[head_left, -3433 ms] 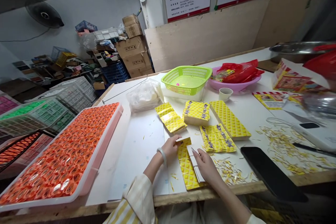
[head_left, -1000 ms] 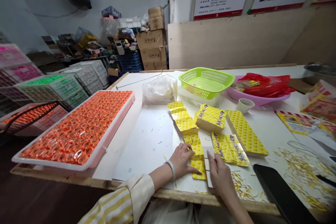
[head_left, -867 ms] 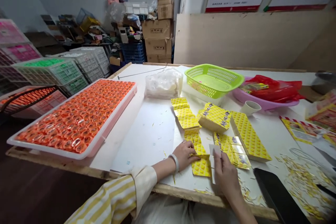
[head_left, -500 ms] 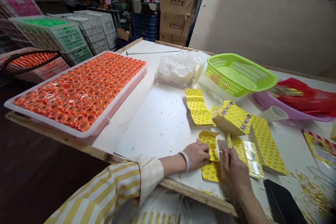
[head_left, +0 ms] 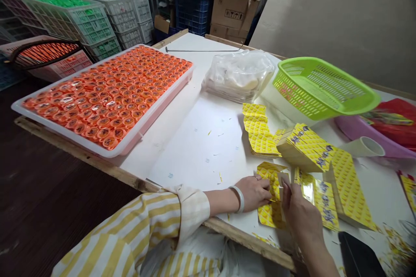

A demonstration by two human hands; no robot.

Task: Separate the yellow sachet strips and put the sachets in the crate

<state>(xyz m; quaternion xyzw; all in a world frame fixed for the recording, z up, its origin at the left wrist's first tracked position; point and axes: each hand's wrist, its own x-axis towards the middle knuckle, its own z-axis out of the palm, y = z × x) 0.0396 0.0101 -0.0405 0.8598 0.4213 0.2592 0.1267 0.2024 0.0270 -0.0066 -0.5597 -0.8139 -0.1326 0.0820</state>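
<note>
My left hand [head_left: 255, 191] lies on a flat yellow patterned packet [head_left: 269, 212] near the table's front edge, fingers curled onto its folded flap. My right hand [head_left: 300, 214] is closed beside it, pinching a small white card [head_left: 283, 180] against the packet's right side. Just beyond lie more yellow packets: a fanned stack [head_left: 260, 132], a thick bundle [head_left: 307, 145], a long patterned stack [head_left: 351, 192] and shiny printed ones [head_left: 320, 194].
A pink tray [head_left: 130, 145] full of orange round pieces fills the left of the white table [head_left: 201, 138]. A clear plastic bag [head_left: 238, 73], green basket [head_left: 325, 88], pink bowl [head_left: 360, 127], white cup [head_left: 365, 147] stand behind. A black slab [head_left: 360, 255] lies at right.
The view has swung left and down. My left hand slid from the packet's top to its lower part, and my right hand has brought the white card up against the packet.
</note>
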